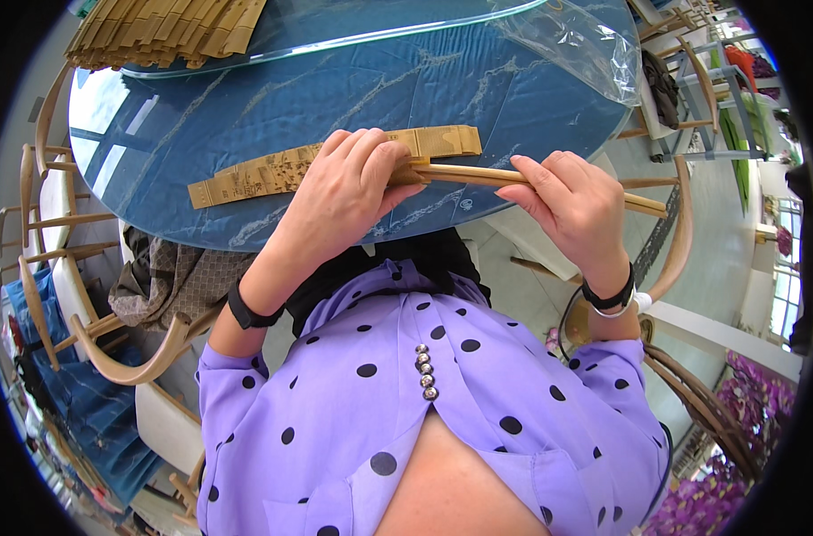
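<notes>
A pair of pale wooden chopsticks (469, 173) runs sideways between my hands near the front of the blue marbled table. My right hand (571, 201) pinches them partway along, and their other ends stick out past it to the right. Under my left hand (346, 177), the left ends meet a brown paper sleeve (408, 171) that its curled fingers hold; how deep they sit inside is hidden. Flat on the table beneath and beyond that hand lie printed brown paper sleeves (254, 176), seemingly overlapping, partly covered by it.
A fanned pile of brown paper sleeves (170, 31) lies at the far left by a glass turntable's edge (353, 42). A clear plastic bag (585, 49) spreads at the far right. Wooden chairs (147, 366) surround the table, one draped with a brown patterned cloth (179, 281).
</notes>
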